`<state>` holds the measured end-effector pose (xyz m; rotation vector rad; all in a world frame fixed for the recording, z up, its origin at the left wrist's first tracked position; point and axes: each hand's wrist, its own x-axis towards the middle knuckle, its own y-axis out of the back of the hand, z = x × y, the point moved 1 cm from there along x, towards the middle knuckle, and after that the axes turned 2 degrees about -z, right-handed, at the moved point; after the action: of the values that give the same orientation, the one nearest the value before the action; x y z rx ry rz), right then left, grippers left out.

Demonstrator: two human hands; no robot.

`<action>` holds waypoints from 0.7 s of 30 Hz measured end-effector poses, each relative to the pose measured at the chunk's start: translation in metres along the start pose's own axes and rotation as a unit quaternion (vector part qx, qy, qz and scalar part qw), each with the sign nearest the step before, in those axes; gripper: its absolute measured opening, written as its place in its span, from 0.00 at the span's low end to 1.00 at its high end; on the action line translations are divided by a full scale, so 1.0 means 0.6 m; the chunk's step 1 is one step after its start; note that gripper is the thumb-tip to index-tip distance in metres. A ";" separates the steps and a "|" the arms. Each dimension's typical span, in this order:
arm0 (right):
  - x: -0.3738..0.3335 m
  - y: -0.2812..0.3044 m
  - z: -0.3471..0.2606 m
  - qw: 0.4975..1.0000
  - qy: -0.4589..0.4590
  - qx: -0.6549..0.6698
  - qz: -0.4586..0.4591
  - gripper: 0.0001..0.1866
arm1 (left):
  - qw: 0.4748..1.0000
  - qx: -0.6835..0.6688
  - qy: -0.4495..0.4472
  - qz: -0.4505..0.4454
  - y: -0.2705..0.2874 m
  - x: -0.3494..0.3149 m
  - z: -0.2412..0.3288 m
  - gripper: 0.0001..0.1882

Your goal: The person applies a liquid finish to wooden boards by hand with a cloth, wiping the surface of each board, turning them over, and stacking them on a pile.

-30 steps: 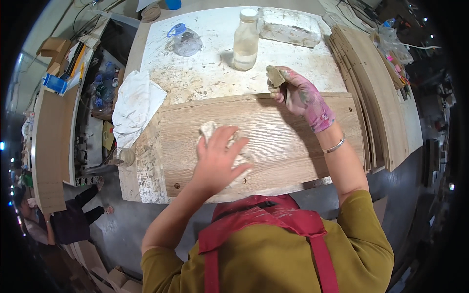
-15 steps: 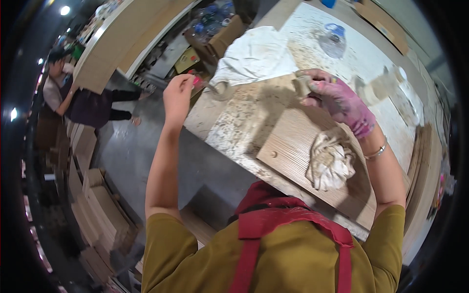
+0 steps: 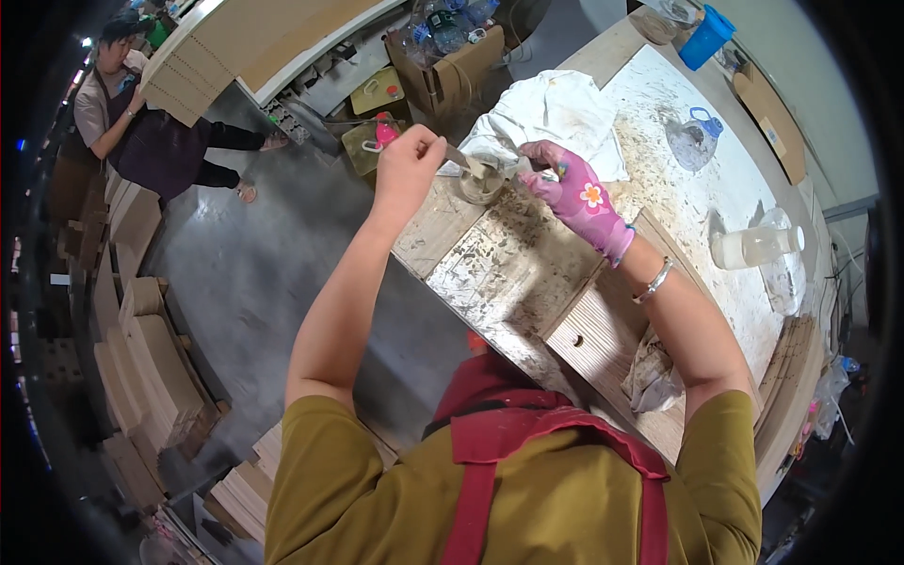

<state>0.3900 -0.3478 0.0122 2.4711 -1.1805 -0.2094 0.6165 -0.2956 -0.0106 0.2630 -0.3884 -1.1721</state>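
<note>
My bare left hand [image 3: 407, 165] grips a thin flat stick whose tip reaches into a small clear cup [image 3: 480, 181] at the workbench's near left corner. My right hand [image 3: 574, 193], in a pink flowered glove, pinches a small flat scraper at the cup's right rim. A light wooden panel [image 3: 603, 330] with a drilled hole lies on the bench under my right forearm. A crumpled stained rag [image 3: 654, 372] rests on that panel, close to my right elbow.
The stained workbench [image 3: 508, 273] also carries a white cloth [image 3: 556, 113], a clear jug [image 3: 692, 141], a lying plastic bottle [image 3: 753, 247] and a blue cup [image 3: 706, 38]. Another person [image 3: 141, 113] stands far left. Stacked wood panels [image 3: 141, 358] line the floor.
My view swung left toward the bench corner. My left hand left the rag on the panel and took the stick at the cup. My gloved right hand moved to the cup.
</note>
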 end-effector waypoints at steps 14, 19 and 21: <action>0.040 -0.043 -0.023 0.968 0.105 -0.220 0.054 0.15 | 0.988 -0.132 0.081 0.005 0.009 -0.003 -0.003 0.09; 0.056 -0.038 0.001 0.977 0.033 -0.199 0.065 0.16 | 0.998 -0.059 0.031 -0.015 0.003 -0.009 -0.009 0.08; 0.054 -0.022 0.009 0.998 -0.014 -0.049 0.040 0.14 | 0.999 -0.049 0.019 -0.002 0.006 -0.013 -0.004 0.08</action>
<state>0.4184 -0.3670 0.0030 2.3378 -1.2478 -0.2742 0.6178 -0.2873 -0.0124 0.1996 -0.2964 -1.1856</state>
